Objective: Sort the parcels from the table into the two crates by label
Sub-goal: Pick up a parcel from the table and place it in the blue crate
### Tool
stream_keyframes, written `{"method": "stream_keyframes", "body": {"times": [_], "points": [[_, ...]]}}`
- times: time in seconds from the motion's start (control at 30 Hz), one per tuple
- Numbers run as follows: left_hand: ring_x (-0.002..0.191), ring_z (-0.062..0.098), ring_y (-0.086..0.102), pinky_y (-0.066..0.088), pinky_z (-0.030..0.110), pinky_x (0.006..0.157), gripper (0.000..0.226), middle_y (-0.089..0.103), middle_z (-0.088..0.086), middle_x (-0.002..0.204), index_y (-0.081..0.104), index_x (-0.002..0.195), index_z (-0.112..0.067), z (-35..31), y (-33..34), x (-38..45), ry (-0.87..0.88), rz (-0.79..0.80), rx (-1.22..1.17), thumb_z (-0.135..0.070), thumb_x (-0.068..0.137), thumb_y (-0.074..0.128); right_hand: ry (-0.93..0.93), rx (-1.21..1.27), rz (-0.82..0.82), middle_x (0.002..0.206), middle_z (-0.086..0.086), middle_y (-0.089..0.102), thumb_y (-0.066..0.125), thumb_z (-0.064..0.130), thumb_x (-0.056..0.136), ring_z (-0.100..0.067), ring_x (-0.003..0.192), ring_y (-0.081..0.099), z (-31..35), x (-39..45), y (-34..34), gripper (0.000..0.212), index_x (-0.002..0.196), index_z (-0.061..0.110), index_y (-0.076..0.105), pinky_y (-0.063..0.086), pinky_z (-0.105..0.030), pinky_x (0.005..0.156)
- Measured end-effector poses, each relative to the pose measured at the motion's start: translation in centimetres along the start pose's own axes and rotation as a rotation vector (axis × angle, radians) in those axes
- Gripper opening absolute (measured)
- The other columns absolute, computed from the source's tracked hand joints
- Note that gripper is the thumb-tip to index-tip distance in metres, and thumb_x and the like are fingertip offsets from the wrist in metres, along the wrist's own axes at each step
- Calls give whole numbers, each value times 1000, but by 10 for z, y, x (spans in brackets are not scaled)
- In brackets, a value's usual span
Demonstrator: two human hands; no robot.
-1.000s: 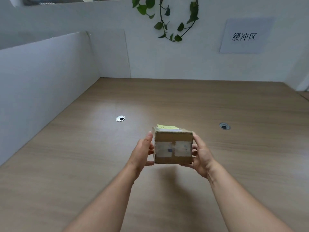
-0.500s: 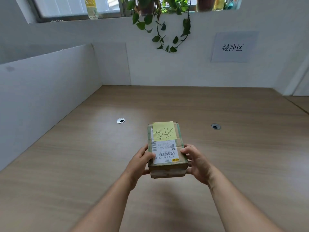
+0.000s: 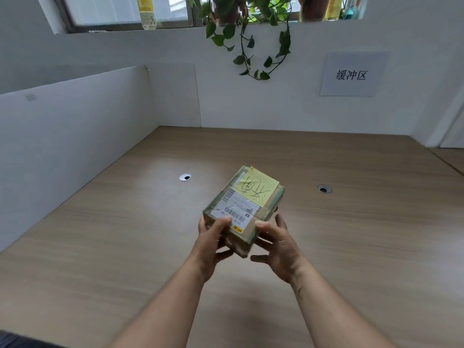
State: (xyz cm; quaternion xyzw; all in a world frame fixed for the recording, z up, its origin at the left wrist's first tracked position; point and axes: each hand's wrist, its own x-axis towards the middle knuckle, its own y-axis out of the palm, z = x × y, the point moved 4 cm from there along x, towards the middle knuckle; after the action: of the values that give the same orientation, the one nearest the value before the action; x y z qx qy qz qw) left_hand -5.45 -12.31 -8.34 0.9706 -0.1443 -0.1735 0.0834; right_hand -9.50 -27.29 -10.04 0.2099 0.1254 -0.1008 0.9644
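The parcel (image 3: 244,209) is up off the desk (image 3: 100,234), held in front of you over its middle, turned at a slant with its far end swung to your right. A yellow sticky note (image 3: 256,187) with handwritten characters sits on the far half of its top face, and a white shipping label (image 3: 236,209) with barcodes covers the near half. Your left hand (image 3: 213,241) grips the near left corner, thumb pressed down on the label's edge and fingers curled beneath. Your right hand (image 3: 278,243) has its thumb tip on the near right corner; the fingers spread loosely below, and whether they actually touch the underside is hard to tell from here. Out on the desk, one round cable grommet (image 3: 185,177) lies to the left of the parcel and another (image 3: 324,189) to the right. A white partition (image 3: 75,136) runs along your left. On the back wall hang a printed sign (image 3: 351,74) and a trailing plant (image 3: 253,38).
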Motion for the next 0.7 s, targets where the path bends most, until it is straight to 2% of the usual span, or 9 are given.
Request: {"method": "stream_keyframes", "body": {"times": [0.1,0.17,0.23,0.33,0.4,0.5,0.6,0.63,0.7], "points": [[91,22,66,55,31,63,73,66,5,108,44,129,-30,-11,-17,1,46,49,67,-45,61,65,43,18,-43,132,-9,56,71,61,55,-30,122,51,9,-1,-13,81,130,36,51,41,-63,94],[92,22,65,54,32,67,79,67,7,111,51,127,-27,-15,-30,2,33,73,121,-53,54,62,67,34,-26,133,-11,57,62,66,63,-29,122,51,17,1,-24,76,131,34,54,39,-62,96],[102,26,64,54,39,81,79,66,10,119,54,127,-25,-15,-40,5,11,113,174,-56,55,60,91,-13,68,130,-12,63,64,70,63,-29,114,57,21,2,-26,80,132,30,58,43,-54,92],[116,33,59,42,52,104,73,67,8,119,58,126,-23,-16,-47,6,-33,169,213,-55,60,61,169,-74,197,128,-17,64,81,63,49,-36,112,60,14,1,-21,88,126,23,66,49,-43,78],[118,32,58,42,53,103,77,67,6,121,57,126,-24,-20,-51,6,-31,111,170,-62,60,63,200,-87,161,130,-20,62,78,58,50,-40,111,59,7,2,-16,83,124,21,67,50,-37,65],[120,23,53,45,48,95,83,55,-1,136,48,133,-31,-22,-53,-2,-5,-30,64,-73,62,59,144,45,9,125,-20,64,73,53,48,-37,102,61,-5,7,-3,86,127,21,63,52,-36,61],[130,27,41,39,54,102,100,29,2,152,17,150,-39,-9,-41,-14,-72,-44,28,-73,67,62,29,250,-85,120,-18,64,74,50,46,-32,99,63,-14,5,18,92,130,18,55,55,-40,59],[132,29,39,38,55,102,101,29,4,152,12,150,-40,-5,-33,-18,-81,-20,40,-69,67,63,8,301,-95,123,-19,63,75,48,47,-34,103,63,-18,4,25,93,132,18,51,56,-43,61],[125,26,48,42,53,97,92,46,-2,141,25,143,-43,2,-22,-24,-61,24,82,-65,66,71,-9,295,-97,125,-21,62,77,43,51,-37,108,62,-25,0,39,92,133,16,45,57,-49,64]]}}
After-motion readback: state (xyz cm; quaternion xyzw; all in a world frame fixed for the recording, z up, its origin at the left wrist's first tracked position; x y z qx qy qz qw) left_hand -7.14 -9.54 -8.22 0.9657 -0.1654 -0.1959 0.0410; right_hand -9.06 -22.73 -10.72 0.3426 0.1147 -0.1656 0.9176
